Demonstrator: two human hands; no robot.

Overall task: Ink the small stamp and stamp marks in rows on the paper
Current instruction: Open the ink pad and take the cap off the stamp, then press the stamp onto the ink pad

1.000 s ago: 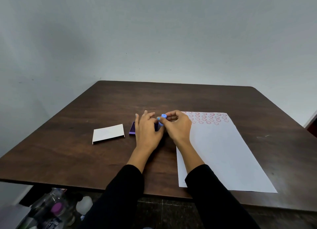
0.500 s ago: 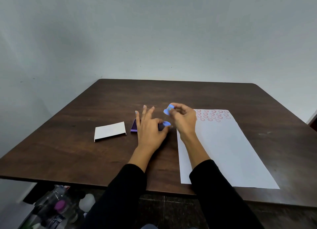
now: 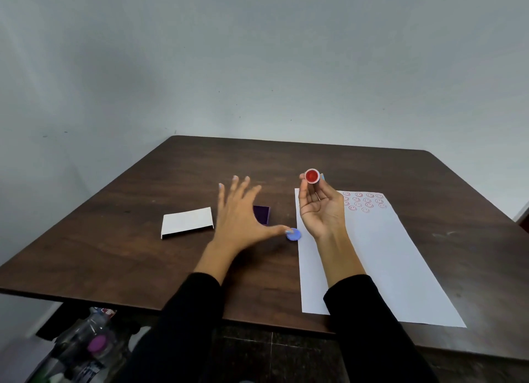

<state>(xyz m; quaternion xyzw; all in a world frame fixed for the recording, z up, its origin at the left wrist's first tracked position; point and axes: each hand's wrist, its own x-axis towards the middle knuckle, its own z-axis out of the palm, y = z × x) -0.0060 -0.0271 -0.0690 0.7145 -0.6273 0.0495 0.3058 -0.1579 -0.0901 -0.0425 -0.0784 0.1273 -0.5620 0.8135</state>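
Note:
My right hand [image 3: 320, 210] is raised above the table and pinches the small round stamp [image 3: 311, 176], whose red inked face is turned toward me. My left hand [image 3: 239, 216] is spread flat over the table, its thumb touching a small blue cap [image 3: 294, 234] that lies on the wood. Behind the left hand a dark purple ink pad [image 3: 262, 213] is partly hidden. The white paper [image 3: 380, 262] lies to the right, with rows of red smiley marks [image 3: 363, 201] at its far end.
A white folded card box [image 3: 187, 221] lies left of the ink pad on the brown table [image 3: 114, 239]. Bottles, one with a purple cap [image 3: 96, 345], stand on the floor below the near left edge. A pale wall rises behind.
My right hand lifted and turned the stamp so its red face shows. The blue cap came off and now lies on the table under my left thumb. My left fingers spread wider.

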